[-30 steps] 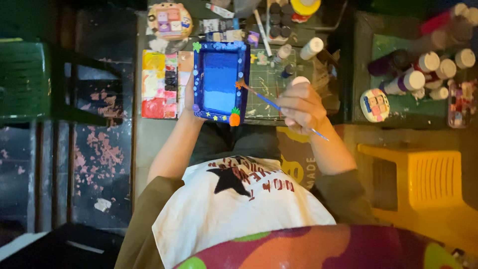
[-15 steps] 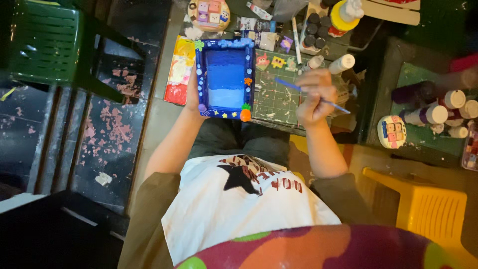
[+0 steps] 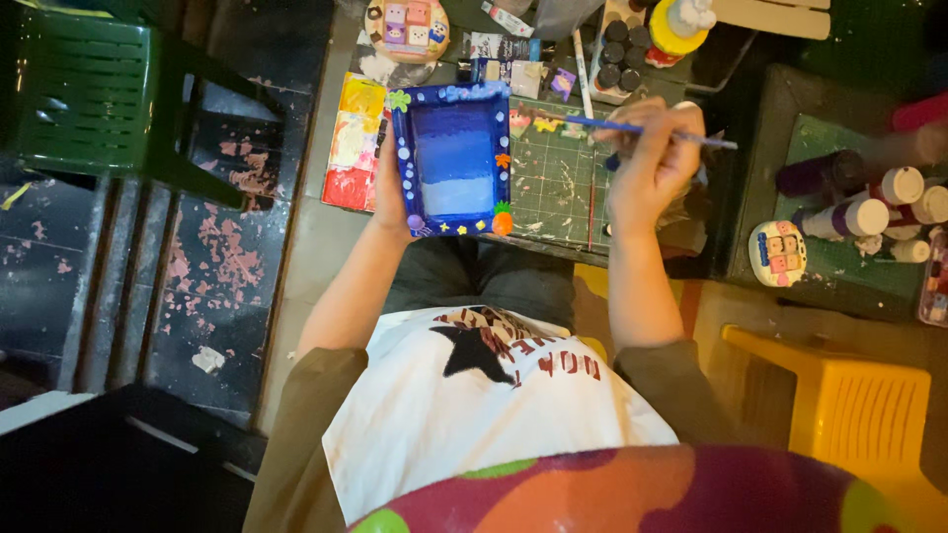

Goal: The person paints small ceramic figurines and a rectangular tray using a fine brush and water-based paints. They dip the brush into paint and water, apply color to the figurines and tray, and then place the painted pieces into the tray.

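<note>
The blue painted frame point(image 3: 453, 160), a small canvas shaded from dark blue at the top to pale blue below and edged with little moulded decorations, is propped at the near edge of the worktable, its lower rim over the person's lap. The left hand point(image 3: 388, 190) wraps around its left side, fingers closed on the edge to hold it steady. The right hand point(image 3: 654, 158) is shut around a thin blue-handled paintbrush point(image 3: 647, 129), held almost level above the green cutting mat point(image 3: 558, 183), with its bristle end pointing left toward the frame's upper right corner; from here I can't tell whether the tip touches it. It looks to me like painting or touching up around that corner is the step in hand, and the next stroke would call for a light, steady wrist while the other hand keeps the frame from shifting. Just left of the frame lies a paint-smeared palette sheet point(image 3: 354, 148) in yellow, orange and red. Further right stand several paint bottles point(image 3: 886, 202) with white caps, and a small round decorated piece point(image 3: 776, 253) sits near them. A yellow plastic stool point(image 3: 851, 410) stands by the person's right side, a green plastic chair point(image 3: 84, 94) off to the left.
</note>
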A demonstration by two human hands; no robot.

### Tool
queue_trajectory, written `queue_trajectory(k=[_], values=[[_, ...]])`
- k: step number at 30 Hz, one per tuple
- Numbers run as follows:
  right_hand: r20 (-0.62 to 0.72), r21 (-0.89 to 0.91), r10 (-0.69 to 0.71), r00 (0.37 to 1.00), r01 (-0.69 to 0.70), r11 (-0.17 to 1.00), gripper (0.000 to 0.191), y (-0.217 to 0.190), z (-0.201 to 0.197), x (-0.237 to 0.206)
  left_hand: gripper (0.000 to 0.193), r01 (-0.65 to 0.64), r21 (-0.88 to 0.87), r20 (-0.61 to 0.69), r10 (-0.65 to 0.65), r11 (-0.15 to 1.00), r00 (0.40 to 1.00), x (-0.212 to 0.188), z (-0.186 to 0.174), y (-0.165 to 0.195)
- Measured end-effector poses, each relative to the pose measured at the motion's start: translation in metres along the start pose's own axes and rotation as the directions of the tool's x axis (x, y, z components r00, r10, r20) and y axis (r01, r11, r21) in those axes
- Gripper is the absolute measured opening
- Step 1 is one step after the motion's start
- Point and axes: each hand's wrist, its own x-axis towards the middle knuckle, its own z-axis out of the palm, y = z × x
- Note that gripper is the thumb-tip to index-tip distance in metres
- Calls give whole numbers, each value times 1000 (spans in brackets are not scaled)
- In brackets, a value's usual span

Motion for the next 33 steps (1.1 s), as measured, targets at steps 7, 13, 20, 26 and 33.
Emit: queue_trajectory(k=[7,13,20,26,33], values=[[-79,36,72,994,-70,997,15,10,-3,-2,71,6,-2,1,-6,1000,1000,3,-4,-15],[-27,-197,-34,999,28,980,17,-3,-8,-16,76,48,59,24,-50,997,998,4,-2,-28],[24,-384,-165,986,162,909,21,-41,-11,-25,74,115,-25,16,-114,993,993,9,0,-49],[-123,-290,-128,984,88,953,34,-36,-19,-42,72,124,-62,-16,-125,990,992,11,-3,-67],[-221,-140,79,972,-112,984,36,-18,-45,-88,72,127,-132,39,-122,983,992,9,-7,-79]])
